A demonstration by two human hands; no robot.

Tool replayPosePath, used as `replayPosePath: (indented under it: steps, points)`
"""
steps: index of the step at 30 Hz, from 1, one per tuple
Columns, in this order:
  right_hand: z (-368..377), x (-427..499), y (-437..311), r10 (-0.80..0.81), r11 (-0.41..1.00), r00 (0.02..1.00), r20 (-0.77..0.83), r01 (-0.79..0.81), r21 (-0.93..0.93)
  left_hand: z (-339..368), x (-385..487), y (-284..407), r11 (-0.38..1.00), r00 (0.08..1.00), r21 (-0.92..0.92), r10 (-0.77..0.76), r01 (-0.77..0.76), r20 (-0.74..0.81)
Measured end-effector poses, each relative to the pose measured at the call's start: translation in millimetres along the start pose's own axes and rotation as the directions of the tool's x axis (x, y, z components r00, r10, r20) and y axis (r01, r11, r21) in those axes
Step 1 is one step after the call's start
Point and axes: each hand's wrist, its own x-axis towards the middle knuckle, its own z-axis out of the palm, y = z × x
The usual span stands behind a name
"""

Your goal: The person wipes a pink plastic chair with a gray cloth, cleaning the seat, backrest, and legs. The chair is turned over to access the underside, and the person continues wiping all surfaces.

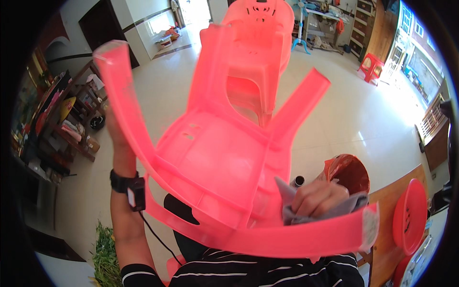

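An upturned pink plastic chair [218,150] fills the space before me, tilted with its underside facing up and its legs splayed. At its far-left leg is my left hand [114,122], mostly hidden behind the plastic, holding the chair there. A black band with a small device sits on that wrist. My right hand [319,197] grips a bunched grey cloth [331,212] beside the near-right leg [304,238]. One corner of the cloth sticks up towards the seat's underside. Greyish dirt shows on the leg ends.
Stacked pink plastic chairs [260,46] stand just beyond. To the right are a lined bin [348,172], a dark cylindrical container [298,180], and a wooden table [385,208] with a red basin [410,217]. Green leafy plants [105,253] lie lower left; a red stool [371,68] stands farther off.
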Motion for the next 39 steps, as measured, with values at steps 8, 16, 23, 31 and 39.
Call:
replayPosePath:
  steps: [8,16,23,31,39]
  points:
    - [34,24,-20,-0.020,0.994,0.998,0.058,0.026,-0.103,35,2,-48,0.888,0.999,0.459,-0.017,0.034,-0.041]
    - [47,33,-39,0.228,0.944,0.964,0.141,-0.183,-0.273,87,-1,-68,0.933,0.957,0.211,-0.280,0.291,-0.083]
    - [56,43,-51,0.541,0.760,0.820,0.184,-0.384,-0.524,99,-9,-61,0.883,0.914,0.242,-0.370,0.402,-0.165]
    - [61,56,-26,0.394,0.856,0.907,0.149,-0.303,-0.418,80,-70,29,0.847,0.902,0.318,-0.424,0.425,-0.078]
    - [51,59,-10,0.300,0.835,0.944,-0.138,-0.330,-0.441,75,-144,186,0.667,0.910,0.619,-0.271,0.413,-0.315]
